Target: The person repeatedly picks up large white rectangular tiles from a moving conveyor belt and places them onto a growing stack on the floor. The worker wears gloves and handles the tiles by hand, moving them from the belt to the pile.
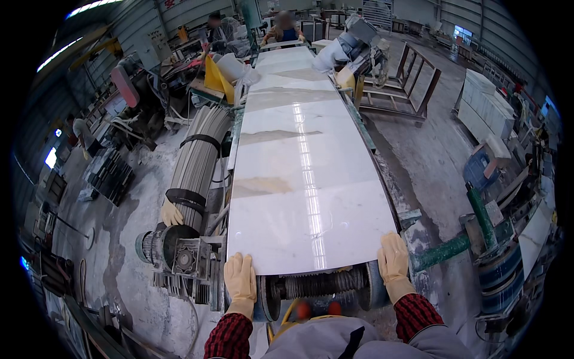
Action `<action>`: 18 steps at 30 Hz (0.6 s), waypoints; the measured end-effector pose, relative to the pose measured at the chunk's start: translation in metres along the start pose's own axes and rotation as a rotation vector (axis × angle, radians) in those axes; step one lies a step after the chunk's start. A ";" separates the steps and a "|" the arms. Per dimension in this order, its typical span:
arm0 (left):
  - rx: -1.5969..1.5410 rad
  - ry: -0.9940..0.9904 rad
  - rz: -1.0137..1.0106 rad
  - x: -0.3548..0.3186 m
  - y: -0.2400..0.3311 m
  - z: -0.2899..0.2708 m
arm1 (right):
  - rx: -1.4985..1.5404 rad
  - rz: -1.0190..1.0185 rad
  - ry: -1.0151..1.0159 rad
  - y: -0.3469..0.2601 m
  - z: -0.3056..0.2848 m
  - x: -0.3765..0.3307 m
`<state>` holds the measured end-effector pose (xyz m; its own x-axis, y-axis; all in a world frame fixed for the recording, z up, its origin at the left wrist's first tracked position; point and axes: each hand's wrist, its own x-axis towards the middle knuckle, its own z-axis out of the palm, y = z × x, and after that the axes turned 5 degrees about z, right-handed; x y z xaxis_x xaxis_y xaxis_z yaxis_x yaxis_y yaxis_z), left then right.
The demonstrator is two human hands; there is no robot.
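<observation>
White slab (281, 215): left hand (240, 286) and right hand (393, 264) (gloved) lie flat, fingers straight, at near corners.

The left hand (241, 285), in a pale glove, lays straight fingers over the near left corner of a glossy white slab (278, 230); the right hand (393, 264) does likewise at the right corner. Brown veins cross the slab, and a strip of light reflects along it. Below its near edge sits a ribbed black roller (320, 285). To the left lie a strapped bundle (197, 155) of long strips, a loose glove (171, 213) and a motor (153, 244). A person (287, 33) stands at the far end; a rusty frame (423, 90) stands right.
</observation>
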<state>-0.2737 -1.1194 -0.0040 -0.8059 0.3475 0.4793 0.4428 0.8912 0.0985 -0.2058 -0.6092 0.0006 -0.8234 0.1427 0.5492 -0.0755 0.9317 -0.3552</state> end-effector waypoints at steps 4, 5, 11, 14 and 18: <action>-0.004 -0.007 -0.006 -0.001 0.001 -0.001 | -0.006 -0.010 0.005 0.001 0.000 -0.001; -0.011 -0.017 -0.016 -0.001 0.001 -0.001 | -0.006 -0.005 0.001 0.001 0.000 -0.002; -0.024 -0.012 -0.014 -0.003 0.000 -0.001 | -0.006 -0.006 0.009 0.000 0.000 -0.004; -0.015 -0.007 -0.008 -0.005 0.001 -0.001 | 0.004 0.001 0.002 0.001 0.001 -0.006; -0.007 -0.015 -0.013 -0.007 0.001 -0.002 | 0.018 0.024 -0.018 0.004 0.002 -0.010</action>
<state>-0.2672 -1.1210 -0.0057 -0.8174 0.3399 0.4651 0.4345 0.8939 0.1105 -0.1990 -0.6078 -0.0079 -0.8351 0.1588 0.5267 -0.0654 0.9220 -0.3816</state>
